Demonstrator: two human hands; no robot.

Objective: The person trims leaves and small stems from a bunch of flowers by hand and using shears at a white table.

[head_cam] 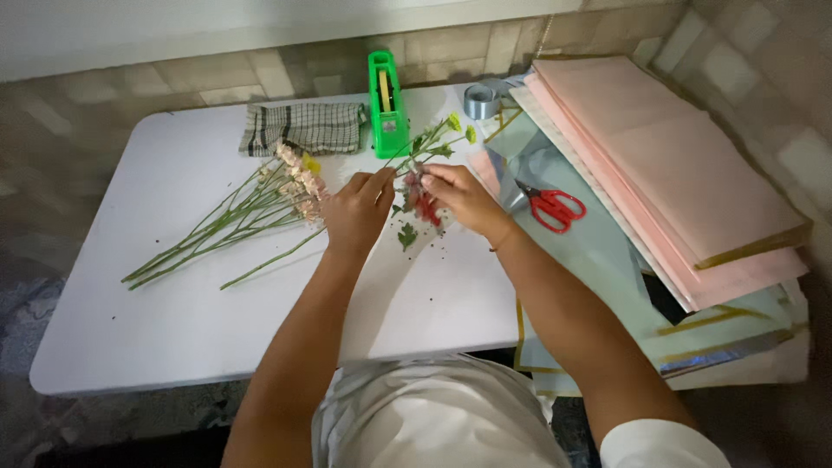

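Both hands meet over the white table (130, 329): left hand (357, 212) pinches a green-budded flower sprig (433, 143) by its stem, right hand (464, 198) grips the same stem beside red blooms (425, 208). Risk: thin stem could snap under opposing pulls; loose leaves (407, 236) scatter, and open scissors (550, 206) lie near the right wrist

table (173, 329) white | scissors (555, 208) red | cloth (303, 127) checked grey | dispenser (387, 104) green

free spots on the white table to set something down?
Bare: the near-left of the table, below the flower stems, and the far-left corner beside the checked cloth. Crowded: the middle at both hands, the right side under paper sheets and scissors.
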